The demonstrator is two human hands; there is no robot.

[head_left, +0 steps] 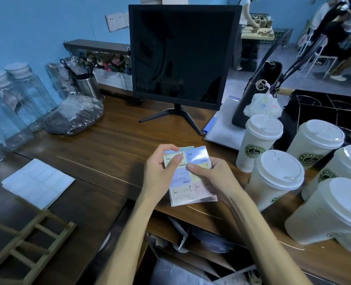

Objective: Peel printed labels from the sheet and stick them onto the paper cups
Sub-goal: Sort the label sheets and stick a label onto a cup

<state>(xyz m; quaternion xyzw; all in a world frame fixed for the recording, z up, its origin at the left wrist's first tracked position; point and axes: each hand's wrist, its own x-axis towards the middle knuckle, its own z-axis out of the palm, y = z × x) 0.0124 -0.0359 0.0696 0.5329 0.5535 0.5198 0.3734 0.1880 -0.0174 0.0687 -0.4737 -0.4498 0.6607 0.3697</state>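
Both hands [162,171] pinch label sheet [188,182], seemingly peeling.

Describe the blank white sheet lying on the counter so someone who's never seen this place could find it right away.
Start at the dark monitor on the wooden counter and look down to the left. The blank white sheet lies flat there, above a wooden rack. Unlike the label sheet held in both hands, it is colourless and untouched.

Both hands hold the label sheet [188,177] over the counter: left hand [160,173] pinching its top corner, right hand [213,177] gripping the side, lidded cups [273,177] at 3 o'clock.
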